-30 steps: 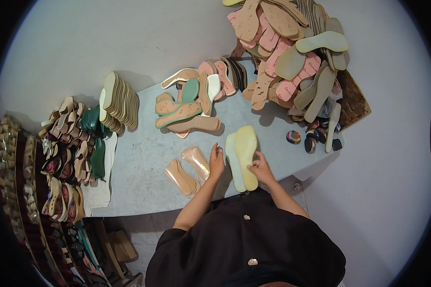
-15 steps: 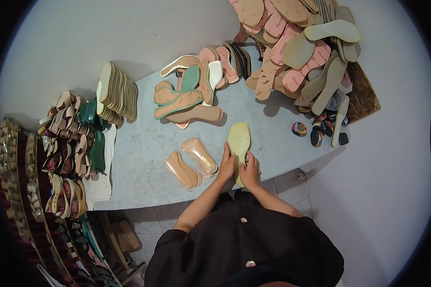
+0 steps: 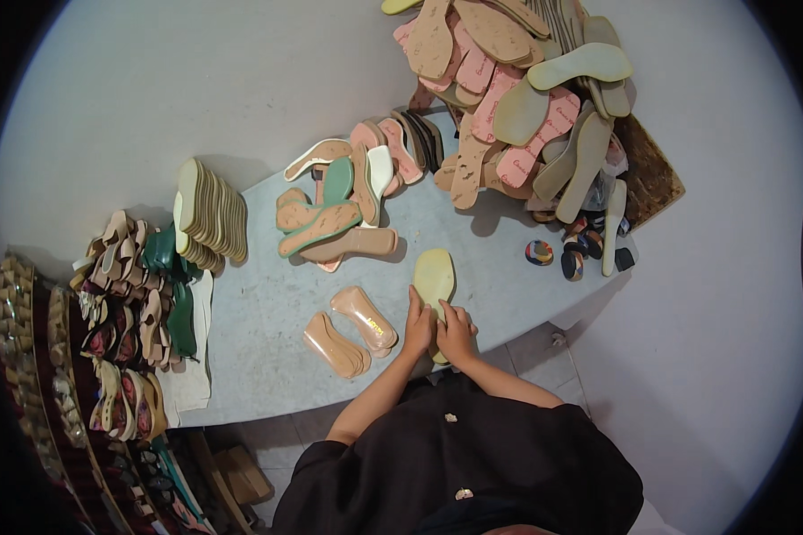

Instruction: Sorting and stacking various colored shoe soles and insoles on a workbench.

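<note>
A pale yellow shoe sole point(image 3: 434, 273) lies lengthwise in front of me near the table's front edge, its wide end pointing away. My left hand point(image 3: 418, 323) grips its left side, thumb on top. From the right, my right hand point(image 3: 456, 333) closes on its narrower middle, and the two hands nearly meet. Between them they cover much of the sole's middle; the narrow end shows below. Left of my hands lie two small stacks of glossy tan insoles, the nearer stack point(image 3: 335, 346) plain and the other stack point(image 3: 364, 319) with gold lettering.
Loose soles point(image 3: 330, 218) in tan, green and white lie in a heap further back. A tall pile of soles point(image 3: 500, 98) rises from a wooden box point(image 3: 649, 171) at back right. Colourful round pieces point(image 3: 539, 252) sit nearby. Stacked soles point(image 3: 210, 209) and sandals point(image 3: 120, 321) stand at left.
The view has shifted, so the table's things appear lower and further left. Both hands stay on the yellow sole; my right hand has come closer to my left.
</note>
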The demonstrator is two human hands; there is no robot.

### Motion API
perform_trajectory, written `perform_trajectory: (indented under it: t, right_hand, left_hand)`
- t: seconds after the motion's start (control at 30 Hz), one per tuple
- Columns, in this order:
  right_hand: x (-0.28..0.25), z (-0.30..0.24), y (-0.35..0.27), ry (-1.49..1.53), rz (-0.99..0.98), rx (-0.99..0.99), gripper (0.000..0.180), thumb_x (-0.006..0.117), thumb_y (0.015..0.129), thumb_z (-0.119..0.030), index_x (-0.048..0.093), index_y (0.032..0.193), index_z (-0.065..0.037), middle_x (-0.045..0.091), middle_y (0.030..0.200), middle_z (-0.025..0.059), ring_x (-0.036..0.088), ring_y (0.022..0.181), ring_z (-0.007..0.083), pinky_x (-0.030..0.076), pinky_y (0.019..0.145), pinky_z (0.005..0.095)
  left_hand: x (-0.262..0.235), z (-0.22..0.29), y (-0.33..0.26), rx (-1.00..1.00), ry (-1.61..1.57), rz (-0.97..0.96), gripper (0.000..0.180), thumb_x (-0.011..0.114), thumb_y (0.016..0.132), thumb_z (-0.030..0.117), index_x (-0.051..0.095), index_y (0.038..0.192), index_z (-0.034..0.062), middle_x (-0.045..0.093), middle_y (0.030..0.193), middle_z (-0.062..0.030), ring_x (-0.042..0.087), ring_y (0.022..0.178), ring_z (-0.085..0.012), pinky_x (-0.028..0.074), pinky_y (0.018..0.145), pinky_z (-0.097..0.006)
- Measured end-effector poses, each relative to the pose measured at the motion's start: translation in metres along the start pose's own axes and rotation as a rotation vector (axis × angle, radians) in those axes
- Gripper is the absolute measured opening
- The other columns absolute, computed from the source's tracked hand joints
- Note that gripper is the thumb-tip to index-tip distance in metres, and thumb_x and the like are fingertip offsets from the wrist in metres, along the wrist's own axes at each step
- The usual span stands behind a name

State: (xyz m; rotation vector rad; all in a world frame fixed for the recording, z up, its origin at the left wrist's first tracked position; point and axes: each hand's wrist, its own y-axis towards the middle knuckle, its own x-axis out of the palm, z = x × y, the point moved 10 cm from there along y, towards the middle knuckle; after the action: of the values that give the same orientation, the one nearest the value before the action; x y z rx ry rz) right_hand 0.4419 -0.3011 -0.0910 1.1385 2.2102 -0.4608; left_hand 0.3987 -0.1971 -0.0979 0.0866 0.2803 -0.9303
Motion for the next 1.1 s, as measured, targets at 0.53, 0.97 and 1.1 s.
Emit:
perform_trajectory:
  t: [0.53,0.97,1.1]
  right_hand:
    - [-0.167,-0.047,0.133,-0.063,0.523,-0.141,0.03,0.064,0.072,-0.024,0.059,0.102,-0.019,0.054,0.106,0.0033,0.045,0.107,0.0255,0.023,0.086,0.0539]
    - [-0.048,-0.038,0.149,0.855,0.0,0.149,0.02,0.058,0.085,-0.015,0.055,0.096,0.002,0.059,0.079,0.0035,0.053,0.07,0.0092,0.042,0.065,0.0247]
    - [-0.052,-0.017,0.088,0.592,0.108,0.054,0.026,0.061,0.084,-0.021,0.054,0.1,-0.002,0.057,0.075,-0.0001,0.053,0.076,0.0106,0.039,0.075,0.0313]
  left_hand:
    - [0.022,0.032,0.006,0.242,0.828,-0.124,0.054,0.043,0.089,0.031,0.031,0.137,0.0091,0.025,0.143,-0.0188,0.023,0.131,-0.0379,0.023,0.099,-0.059]
    - [0.014,0.017,0.011,0.151,0.672,-0.102,0.054,0.044,0.089,0.031,0.03,0.137,0.0112,0.025,0.143,-0.017,0.024,0.131,-0.0353,0.023,0.099,-0.059]
    - [-0.024,0.023,0.02,0.145,0.006,0.166,0.062,0.043,0.092,0.033,0.017,0.14,0.0026,0.024,0.143,-0.0198,0.026,0.131,-0.0317,0.024,0.105,-0.043]
